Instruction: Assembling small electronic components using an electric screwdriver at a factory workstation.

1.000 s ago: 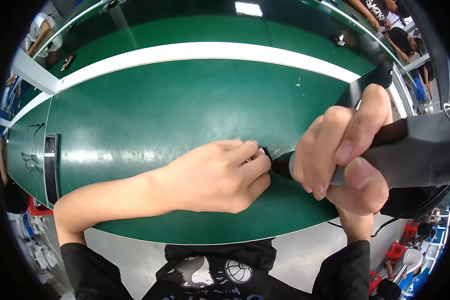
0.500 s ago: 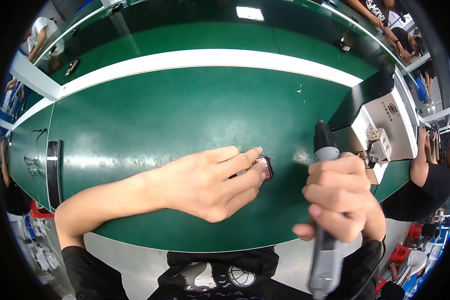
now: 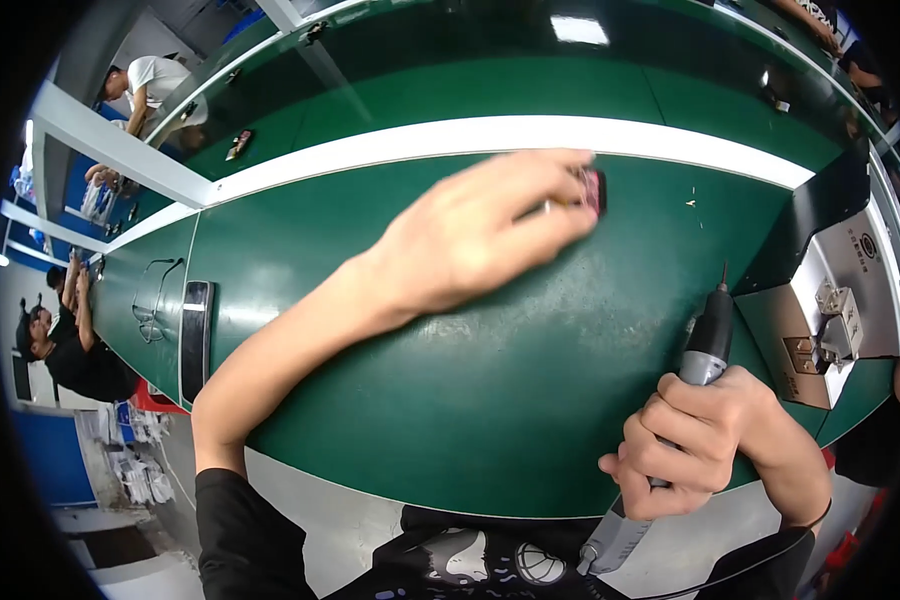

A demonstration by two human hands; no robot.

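Note:
My left hand (image 3: 480, 225) reaches across to the far side of the green tabletop, its fingers closed on a small dark-rimmed device (image 3: 596, 192) with pink-red inside. Part of that device is hidden under the fingers, and it looks blurred. In my right hand (image 3: 685, 440), close to the front edge, is a grey and black electric screwdriver (image 3: 710, 335). Its thin bit points away from me, up and to the right, touching nothing I can see. A cord trails from its lower end.
A silver and black screw feeder box (image 3: 860, 290) stands at the right. Tiny loose pieces (image 3: 690, 204) lie left of it. Glasses (image 3: 152, 305) and a black oblong thing (image 3: 197, 340) rest at the left. Past the white ledge (image 3: 450, 140) runs a green conveyor (image 3: 490, 88) with small devices. Other people sit around.
My left hand has carried the small device forward, away from me, toward the white ledge. My right hand still grips the screwdriver. The whole view has turned, shifting the surroundings rightward.

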